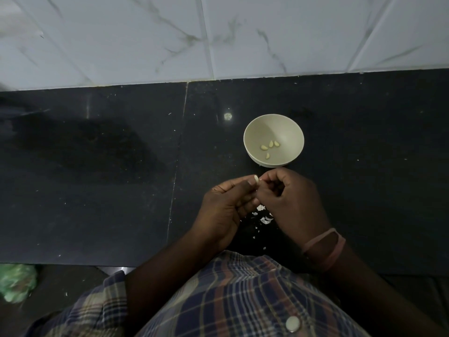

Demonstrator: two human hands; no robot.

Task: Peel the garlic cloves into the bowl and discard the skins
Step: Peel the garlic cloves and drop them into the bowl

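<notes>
Head view: both hands, left hand (224, 205) and right hand (290, 198), pinch a pale garlic clove (328, 179) near the round cream bowl (252, 132) holding four peeled cloves (269, 147), white skins (263, 215) littering the black tabletop (97, 190), undiscarded.

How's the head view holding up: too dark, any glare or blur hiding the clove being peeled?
Head view: dim overall, with a broad shadow on the black counter at left and one small glare spot near the bowl. Wide-angle bending shows in the tile lines. The clove between the left hand and right hand is visible but soft.
</notes>
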